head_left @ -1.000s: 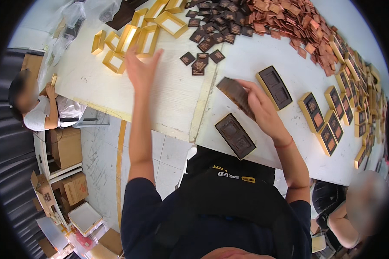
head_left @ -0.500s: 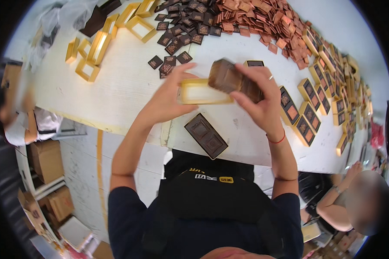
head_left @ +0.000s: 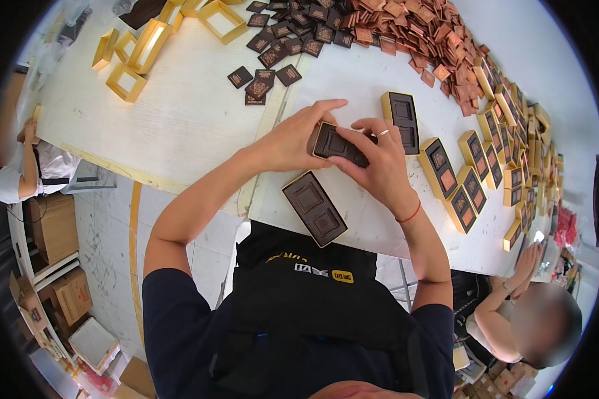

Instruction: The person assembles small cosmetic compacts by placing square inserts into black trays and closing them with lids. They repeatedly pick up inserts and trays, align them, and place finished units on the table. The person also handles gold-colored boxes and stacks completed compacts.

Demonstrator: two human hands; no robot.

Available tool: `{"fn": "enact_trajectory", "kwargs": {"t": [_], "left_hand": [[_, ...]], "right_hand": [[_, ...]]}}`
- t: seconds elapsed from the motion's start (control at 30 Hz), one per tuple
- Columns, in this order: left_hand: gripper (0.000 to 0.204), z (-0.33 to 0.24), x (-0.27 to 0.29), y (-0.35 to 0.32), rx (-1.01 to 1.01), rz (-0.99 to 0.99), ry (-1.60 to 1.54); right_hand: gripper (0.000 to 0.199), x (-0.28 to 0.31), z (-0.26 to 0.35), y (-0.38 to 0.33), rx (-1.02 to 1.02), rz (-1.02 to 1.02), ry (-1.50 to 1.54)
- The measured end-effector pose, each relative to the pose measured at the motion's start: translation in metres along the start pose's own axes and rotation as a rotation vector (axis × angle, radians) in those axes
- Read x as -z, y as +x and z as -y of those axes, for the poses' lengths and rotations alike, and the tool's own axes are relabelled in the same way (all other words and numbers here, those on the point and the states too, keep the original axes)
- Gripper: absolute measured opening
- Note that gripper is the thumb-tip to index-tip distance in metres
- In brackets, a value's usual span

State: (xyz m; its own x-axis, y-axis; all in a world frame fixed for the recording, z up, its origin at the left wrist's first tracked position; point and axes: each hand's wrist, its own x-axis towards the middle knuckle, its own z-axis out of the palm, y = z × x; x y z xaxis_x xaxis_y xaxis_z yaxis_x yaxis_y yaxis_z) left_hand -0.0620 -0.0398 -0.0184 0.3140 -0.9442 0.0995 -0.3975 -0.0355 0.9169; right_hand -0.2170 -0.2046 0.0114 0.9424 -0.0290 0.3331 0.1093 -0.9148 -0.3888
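Left hand (head_left: 289, 143) wrapped around one end of dark-tray box (head_left: 333, 141), right hand (head_left: 381, 166) gripping its other side, fingers and thumb on the tray; box held between both, above the desk (head_left: 180, 113). Second tray box (head_left: 315, 208) lies tilted near the front edge, third tray box (head_left: 401, 123) just beyond right hand. Filled boxes (head_left: 439, 167) to the right. Gold frames (head_left: 104, 50) far left; dark squares (head_left: 299, 30) and copper squares (head_left: 419, 40) heaped at the back.
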Motion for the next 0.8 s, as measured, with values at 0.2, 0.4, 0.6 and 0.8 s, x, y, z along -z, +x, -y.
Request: {"fn": "enact_trajectory", "kwargs": {"t": [0.2, 0.4, 0.6, 0.8], "left_hand": [[0.073, 0.005, -0.002, -0.003, -0.138, -0.029, 0.154], [0.073, -0.002, -0.001, -0.001, -0.099, -0.015, 0.238], [0.068, -0.003, -0.005, -0.002, -0.105, 0.041, 0.301], [0.07, -0.004, 0.0, -0.002, -0.099, 0.083, 0.265]], "right_hand": [[0.057, 0.007, 0.005, -0.002, -0.036, 0.001, 0.11], [0.051, -0.008, -0.014, 0.005, -0.147, -0.049, 0.407], [0.063, -0.008, -0.005, -0.002, -0.067, 0.035, -0.158], [0.045, 0.024, -0.024, -0.005, -0.214, 0.175, 0.661]]}}
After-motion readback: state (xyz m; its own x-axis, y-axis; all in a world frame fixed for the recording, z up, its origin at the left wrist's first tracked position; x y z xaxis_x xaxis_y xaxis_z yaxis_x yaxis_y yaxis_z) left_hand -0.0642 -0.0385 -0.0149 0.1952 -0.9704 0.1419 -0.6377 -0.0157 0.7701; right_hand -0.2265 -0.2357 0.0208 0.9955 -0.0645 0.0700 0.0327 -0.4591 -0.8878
